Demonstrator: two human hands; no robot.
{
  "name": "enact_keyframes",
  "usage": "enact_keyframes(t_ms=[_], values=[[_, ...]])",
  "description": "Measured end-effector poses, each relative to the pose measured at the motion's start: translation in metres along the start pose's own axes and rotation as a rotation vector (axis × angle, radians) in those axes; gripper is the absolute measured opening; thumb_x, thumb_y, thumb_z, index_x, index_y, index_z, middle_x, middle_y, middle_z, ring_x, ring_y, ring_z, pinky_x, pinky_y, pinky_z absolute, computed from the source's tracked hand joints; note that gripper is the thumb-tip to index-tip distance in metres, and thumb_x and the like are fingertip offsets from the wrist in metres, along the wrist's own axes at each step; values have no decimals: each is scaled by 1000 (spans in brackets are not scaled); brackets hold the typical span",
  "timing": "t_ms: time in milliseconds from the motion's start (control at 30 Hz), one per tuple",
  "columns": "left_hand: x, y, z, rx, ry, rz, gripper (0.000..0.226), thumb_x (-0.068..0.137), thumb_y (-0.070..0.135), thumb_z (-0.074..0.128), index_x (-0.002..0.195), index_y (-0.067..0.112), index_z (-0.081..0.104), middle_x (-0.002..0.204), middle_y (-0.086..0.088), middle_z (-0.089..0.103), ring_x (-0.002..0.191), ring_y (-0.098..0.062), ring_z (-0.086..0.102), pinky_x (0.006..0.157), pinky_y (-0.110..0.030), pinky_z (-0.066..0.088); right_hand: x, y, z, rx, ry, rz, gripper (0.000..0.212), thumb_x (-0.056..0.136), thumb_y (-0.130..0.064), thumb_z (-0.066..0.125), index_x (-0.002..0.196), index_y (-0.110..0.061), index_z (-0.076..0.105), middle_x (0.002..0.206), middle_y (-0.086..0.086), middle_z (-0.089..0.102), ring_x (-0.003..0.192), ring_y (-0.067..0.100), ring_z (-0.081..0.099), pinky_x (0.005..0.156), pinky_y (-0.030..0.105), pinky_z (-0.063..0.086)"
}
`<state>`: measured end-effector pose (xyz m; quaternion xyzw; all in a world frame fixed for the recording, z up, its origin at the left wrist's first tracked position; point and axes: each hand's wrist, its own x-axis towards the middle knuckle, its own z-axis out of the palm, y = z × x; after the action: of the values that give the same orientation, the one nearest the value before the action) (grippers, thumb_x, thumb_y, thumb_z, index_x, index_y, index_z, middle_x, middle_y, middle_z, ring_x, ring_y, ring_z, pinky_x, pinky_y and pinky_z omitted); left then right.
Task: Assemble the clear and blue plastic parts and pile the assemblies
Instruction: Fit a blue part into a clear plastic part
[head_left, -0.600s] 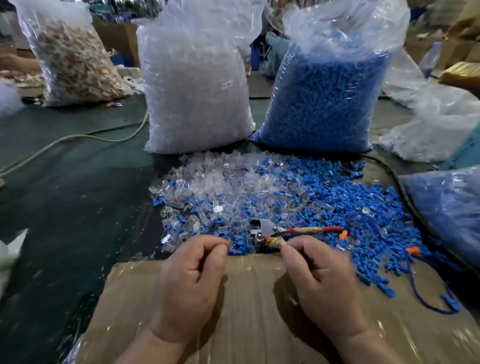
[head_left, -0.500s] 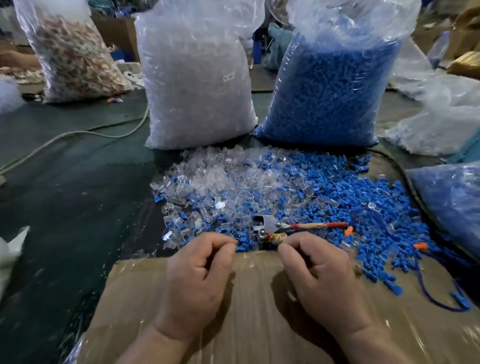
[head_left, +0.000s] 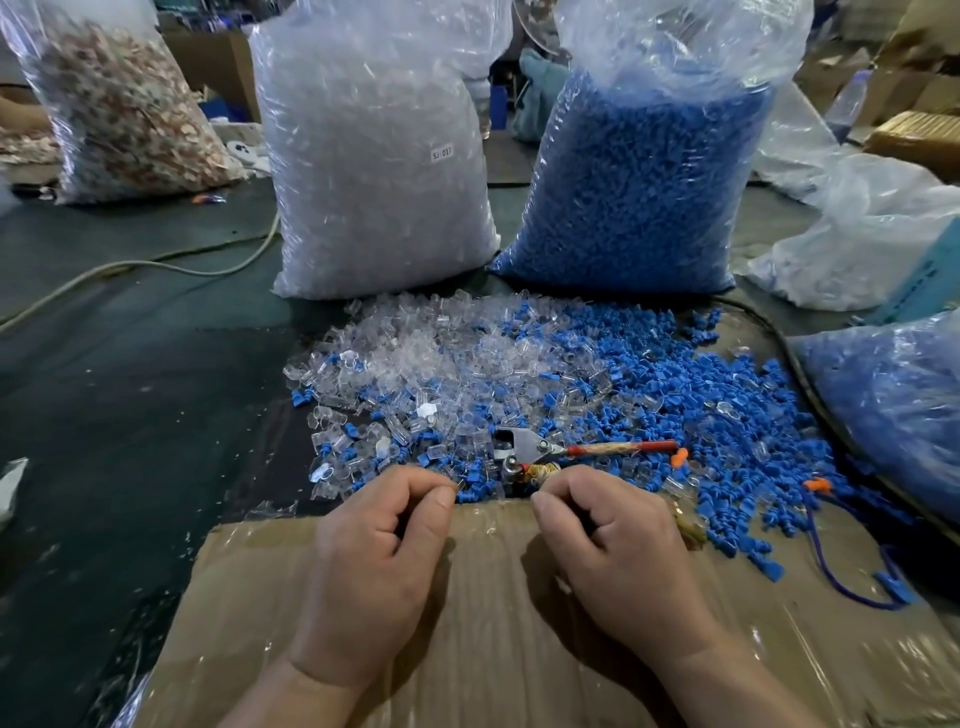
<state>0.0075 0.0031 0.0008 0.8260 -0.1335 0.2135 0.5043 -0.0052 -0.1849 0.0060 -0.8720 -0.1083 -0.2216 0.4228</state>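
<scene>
Both fists are curled at the cardboard's (head_left: 493, 649) far edge. The right hand (head_left: 618, 561) grips the pliers' (head_left: 524, 449) lower handle; whether the left hand (head_left: 374, 561) pinches anything, I can't tell. Clear parts (head_left: 415, 364) and blue parts (head_left: 675, 389) are heaped just beyond.

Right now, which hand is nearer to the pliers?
Right. The right hand lies against the lower handle of the pliers; the left hand is apart, left of their head.

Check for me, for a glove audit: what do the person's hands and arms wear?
Nothing: the left hand and right hand are bare, with no gloves, rings or watch, and no sleeves reach into view.
</scene>
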Motion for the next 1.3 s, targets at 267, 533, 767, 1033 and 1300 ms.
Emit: enact_keyframes(t_ms=[267,533,767,1033,1300], values=[[1,-2,2,33,78,-131,30,88,7,71,92,37,67,90,24,67,82,4,63,66,-1,43,1,-1,1,-110,-95,-27,25,92,-39,50,73,-26,61,65,-15,57,64,7,58,56,23,46],[9,-6,-12,206,133,-196,35,85,22,74,109,42,57,98,16,55,85,-2,58,71,-19,51,-3,-12,-4,-355,-222,41,25,95,-53,42,91,-33,57,85,-19,56,77,4,53,71,27,47],[32,-4,-37,674,-197,-401,63,89,53,62,145,29,46,141,0,42,112,-20,56,86,-37,48,-4,-25,-9,-495,-323,169,20,95,-50,40,103,-34,48,96,-14,48,83,11,51,71,33,46],[48,-3,-27,860,-406,-381,68,85,66,59,143,35,44,134,6,44,94,-11,51,67,-29,44,7,-32,-3,-618,-470,149,20,97,-43,42,108,-29,49,101,-7,51,84,20,51,65,34,39],[27,-3,-7,668,-406,-168,45,89,44,68,132,31,62,117,8,49,98,-12,53,87,-33,48,18,-21,22,-753,-468,88,30,100,-31,45,126,-17,44,122,12,50,87,28,63,50,32,31]])
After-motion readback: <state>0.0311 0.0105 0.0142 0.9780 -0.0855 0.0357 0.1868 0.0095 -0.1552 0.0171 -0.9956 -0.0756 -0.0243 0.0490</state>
